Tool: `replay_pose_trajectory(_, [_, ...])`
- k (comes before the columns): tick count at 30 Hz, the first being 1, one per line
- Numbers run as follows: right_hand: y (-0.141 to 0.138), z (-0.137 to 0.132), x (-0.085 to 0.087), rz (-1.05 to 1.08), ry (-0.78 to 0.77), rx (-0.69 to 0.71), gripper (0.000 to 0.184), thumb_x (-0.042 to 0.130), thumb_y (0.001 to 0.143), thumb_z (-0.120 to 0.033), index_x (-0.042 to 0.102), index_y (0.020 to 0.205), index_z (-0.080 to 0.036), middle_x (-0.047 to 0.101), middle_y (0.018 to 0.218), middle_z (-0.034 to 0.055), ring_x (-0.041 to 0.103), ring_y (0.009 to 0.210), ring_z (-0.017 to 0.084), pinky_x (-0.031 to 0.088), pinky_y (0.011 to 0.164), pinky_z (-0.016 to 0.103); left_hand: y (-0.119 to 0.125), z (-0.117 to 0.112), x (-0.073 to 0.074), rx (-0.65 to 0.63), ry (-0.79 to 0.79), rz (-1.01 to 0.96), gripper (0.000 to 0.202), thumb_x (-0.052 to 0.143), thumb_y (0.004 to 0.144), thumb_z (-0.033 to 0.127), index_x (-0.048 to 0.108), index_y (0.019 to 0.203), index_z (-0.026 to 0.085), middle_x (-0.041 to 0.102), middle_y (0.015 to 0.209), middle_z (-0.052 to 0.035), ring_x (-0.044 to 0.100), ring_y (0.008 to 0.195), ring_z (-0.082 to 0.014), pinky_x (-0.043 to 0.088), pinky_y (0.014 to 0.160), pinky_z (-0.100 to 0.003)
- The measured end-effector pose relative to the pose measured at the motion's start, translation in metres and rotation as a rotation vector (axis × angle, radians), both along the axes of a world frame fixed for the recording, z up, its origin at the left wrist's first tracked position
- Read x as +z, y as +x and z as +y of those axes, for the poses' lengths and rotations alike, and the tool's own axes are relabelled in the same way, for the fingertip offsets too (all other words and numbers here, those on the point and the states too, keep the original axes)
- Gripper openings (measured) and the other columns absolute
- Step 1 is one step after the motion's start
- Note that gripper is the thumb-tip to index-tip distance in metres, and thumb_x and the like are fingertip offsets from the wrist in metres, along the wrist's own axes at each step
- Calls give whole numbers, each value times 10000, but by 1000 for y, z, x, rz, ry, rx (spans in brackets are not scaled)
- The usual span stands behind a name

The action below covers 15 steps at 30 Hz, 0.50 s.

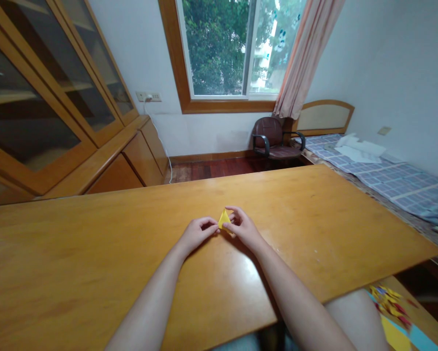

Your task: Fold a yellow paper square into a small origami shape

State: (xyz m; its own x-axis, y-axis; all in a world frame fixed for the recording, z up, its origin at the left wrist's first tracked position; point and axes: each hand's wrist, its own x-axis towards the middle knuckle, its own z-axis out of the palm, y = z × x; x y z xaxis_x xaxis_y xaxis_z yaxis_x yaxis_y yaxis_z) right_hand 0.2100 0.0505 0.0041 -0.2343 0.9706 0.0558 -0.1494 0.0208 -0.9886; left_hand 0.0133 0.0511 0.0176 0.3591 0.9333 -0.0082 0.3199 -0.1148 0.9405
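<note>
A small piece of yellow folded paper (224, 219), triangular in outline with its point upward, is held between my two hands over the middle of the wooden table (131, 263). My right hand (243, 228) grips it from the right, with the thumb on its near face and the index finger at its top point. At the paper's lower left corner, my left hand (200, 233) pinches with thumb and fingertips. The fingers behind the paper are partly hidden.
Below the table's right front edge, a lower surface holds several small folded yellow and red paper pieces (390, 302) and yellow sheets (396, 336). A brown armchair (272, 139) and a bed (398, 178) stand beyond the table. Glass-door cabinets (39, 97) line the left.
</note>
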Motion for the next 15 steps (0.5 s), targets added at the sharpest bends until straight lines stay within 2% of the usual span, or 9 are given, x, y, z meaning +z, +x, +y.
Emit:
replay_pose_trajectory(5, [2, 5, -5, 36, 27, -45, 528, 740, 709, -272, 529, 1190, -222, 579, 768, -37, 545, 652, 109, 438, 621, 244, 0, 1, -2, 15, -12, -40, 222, 628, 799, 352, 667, 893, 155, 730, 837, -63, 669, 774, -180, 508, 743, -275])
replay_pose_trajectory(15, [1, 6, -3, 57, 14, -44, 550, 747, 699, -298, 515, 1191, -219, 577, 746, -43, 546, 645, 113, 433, 622, 247, 4, -2, 9, 33, 34, 62, 222, 630, 783, 369, 694, 822, 160, 724, 787, -53, 655, 751, -185, 497, 725, -274])
